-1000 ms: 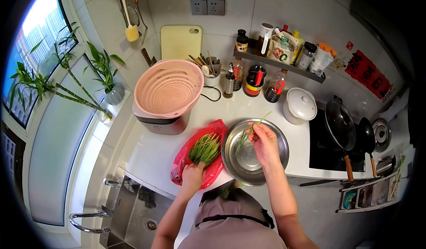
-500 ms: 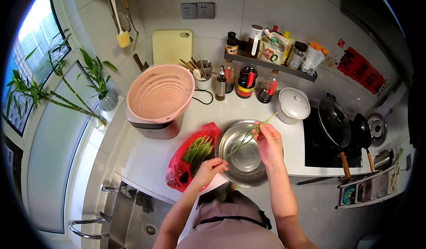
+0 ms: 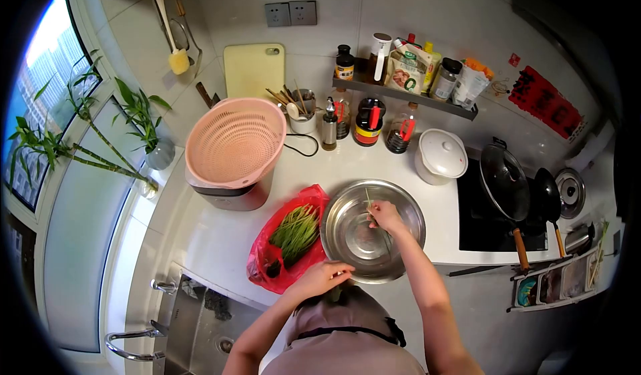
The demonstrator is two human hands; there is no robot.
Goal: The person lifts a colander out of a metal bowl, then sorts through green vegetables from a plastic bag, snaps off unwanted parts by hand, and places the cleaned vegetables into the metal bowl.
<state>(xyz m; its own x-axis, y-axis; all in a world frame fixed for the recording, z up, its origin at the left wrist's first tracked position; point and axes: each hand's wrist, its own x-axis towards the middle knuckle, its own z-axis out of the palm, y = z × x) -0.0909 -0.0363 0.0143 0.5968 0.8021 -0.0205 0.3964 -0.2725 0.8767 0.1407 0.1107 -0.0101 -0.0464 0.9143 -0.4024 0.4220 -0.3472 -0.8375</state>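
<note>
Over the steel bowl (image 3: pixel 407 255), my right hand (image 3: pixel 385 216) is closed on a thin green vegetable stalk (image 3: pixel 368 193). The stalk points up towards the bowl's far rim. Close to the bowl's near left rim, my left hand (image 3: pixel 326 277) has its fingertips pressed together. Whatever they may hold is too small to make out. To the bowl's left, an open red plastic bag (image 3: pixel 316 196) contains a bunch of long green vegetable stalks (image 3: pixel 296 235). Inside the bowl, the bottom is partly hidden by my right hand.
A pink colander (image 3: pixel 234 141) rests on a grey appliance (image 3: pixel 240 198) at the back left. The sink (image 3: pixel 200 321) lies at the lower left. Bottles and a white lidded pot (image 3: pixel 441 158) line the back. On the right is a black hob (image 3: pixel 474 221) with a lidded pan (image 3: pixel 504 181).
My hands have moved apart. The right hand has lowered over the bowl with a stalk, which both hands were holding stretched between them. My left hand has shifted slightly down and right.
</note>
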